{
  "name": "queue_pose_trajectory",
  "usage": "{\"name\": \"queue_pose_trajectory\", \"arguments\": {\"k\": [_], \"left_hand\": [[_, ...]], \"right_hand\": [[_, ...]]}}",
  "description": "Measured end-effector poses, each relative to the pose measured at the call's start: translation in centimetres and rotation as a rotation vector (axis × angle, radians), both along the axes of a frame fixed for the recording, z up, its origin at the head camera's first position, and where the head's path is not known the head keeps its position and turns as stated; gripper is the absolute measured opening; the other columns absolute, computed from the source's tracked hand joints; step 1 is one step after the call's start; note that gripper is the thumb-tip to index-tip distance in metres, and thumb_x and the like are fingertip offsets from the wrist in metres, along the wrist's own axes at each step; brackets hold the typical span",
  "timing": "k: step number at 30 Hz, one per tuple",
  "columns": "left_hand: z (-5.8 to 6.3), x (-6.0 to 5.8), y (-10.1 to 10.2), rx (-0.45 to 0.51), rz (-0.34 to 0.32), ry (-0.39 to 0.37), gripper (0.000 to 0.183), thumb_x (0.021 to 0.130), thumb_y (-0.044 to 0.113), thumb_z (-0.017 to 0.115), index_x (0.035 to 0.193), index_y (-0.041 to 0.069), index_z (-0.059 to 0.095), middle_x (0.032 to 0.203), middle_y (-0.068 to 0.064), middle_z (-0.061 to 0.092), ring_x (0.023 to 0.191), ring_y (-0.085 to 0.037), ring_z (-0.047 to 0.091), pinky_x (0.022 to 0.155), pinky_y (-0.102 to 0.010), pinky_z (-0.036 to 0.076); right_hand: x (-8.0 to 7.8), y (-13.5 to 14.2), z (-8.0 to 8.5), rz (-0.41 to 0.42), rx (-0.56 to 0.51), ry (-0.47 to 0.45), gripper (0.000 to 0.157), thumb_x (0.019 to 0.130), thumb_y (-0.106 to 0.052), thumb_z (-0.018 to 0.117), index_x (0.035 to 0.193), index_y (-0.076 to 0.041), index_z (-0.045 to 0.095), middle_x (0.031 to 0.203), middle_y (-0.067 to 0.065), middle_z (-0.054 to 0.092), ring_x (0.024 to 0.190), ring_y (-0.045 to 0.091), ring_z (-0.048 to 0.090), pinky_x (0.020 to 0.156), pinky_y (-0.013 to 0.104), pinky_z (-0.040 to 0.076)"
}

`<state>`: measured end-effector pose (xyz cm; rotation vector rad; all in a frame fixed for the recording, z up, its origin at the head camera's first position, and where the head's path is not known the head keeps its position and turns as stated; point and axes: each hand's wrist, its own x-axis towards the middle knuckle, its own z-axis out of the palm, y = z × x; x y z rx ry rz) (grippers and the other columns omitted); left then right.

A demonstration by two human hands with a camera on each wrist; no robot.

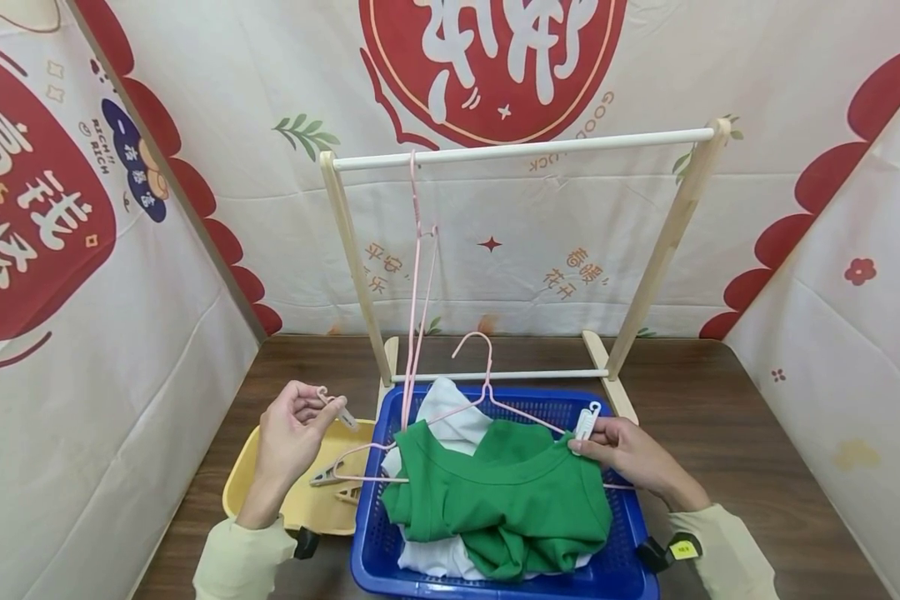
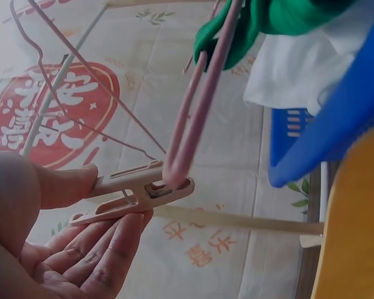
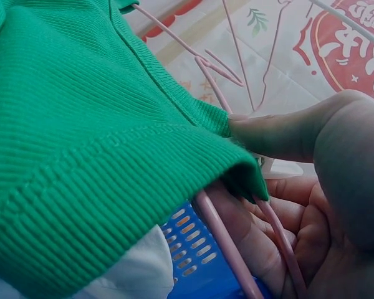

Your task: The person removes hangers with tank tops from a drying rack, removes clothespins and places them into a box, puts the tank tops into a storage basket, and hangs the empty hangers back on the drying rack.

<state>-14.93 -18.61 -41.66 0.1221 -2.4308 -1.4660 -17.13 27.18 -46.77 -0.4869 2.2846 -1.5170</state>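
Note:
A green tank top (image 1: 506, 492) hangs loosely on a pink hanger (image 1: 487, 379), lying over the blue basket (image 1: 367, 575). My left hand (image 1: 294, 425) pinches a pale clothespin (image 2: 134, 193) between thumb and fingers, left of the garment. In the left wrist view its tip overlaps the hanger's bare rounded end. With thumb above and fingers beneath, my right hand (image 1: 633, 454) grips the tank top's right shoulder at the hanger. A white clothespin (image 1: 587, 421) stands at those fingertips, mostly hidden behind the thumb in the right wrist view.
A yellow tray (image 1: 243, 475) with more clothespins (image 1: 326, 475) sits left of the basket. White cloth (image 1: 450, 417) lies under the tank top. Behind stands a wooden rack (image 1: 663, 250) with a white rod (image 1: 525, 152), where another pink hanger (image 1: 414, 283) hangs.

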Motion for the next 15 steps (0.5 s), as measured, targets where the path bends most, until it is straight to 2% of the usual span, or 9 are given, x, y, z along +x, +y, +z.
{"name": "queue_pose_trajectory", "arguments": {"k": [6,15], "left_hand": [[-0.30,0.43,-0.67,-0.024,0.024,-0.028,0.030,0.088,0.018,0.077,0.105,0.000,0.059,0.095,-0.015,0.072,0.079,-0.006,0.066,0.072,-0.014,0.052],[-0.47,0.77,-1.12,-0.052,0.046,-0.101,0.037,0.088,0.025,0.077,0.110,0.001,0.059,0.100,-0.015,0.071,0.092,-0.026,0.070,0.073,-0.011,0.050]], "right_hand": [[0.03,-0.01,0.00,-0.009,0.008,0.001,0.027,0.099,-0.017,0.061,0.109,0.008,0.064,0.090,0.010,0.075,0.075,0.005,0.065,0.069,0.025,0.053],[0.11,-0.11,0.07,-0.014,0.017,0.007,0.026,0.099,-0.017,0.061,0.108,0.007,0.065,0.090,0.010,0.075,0.077,0.005,0.065,0.070,0.025,0.053]]}}
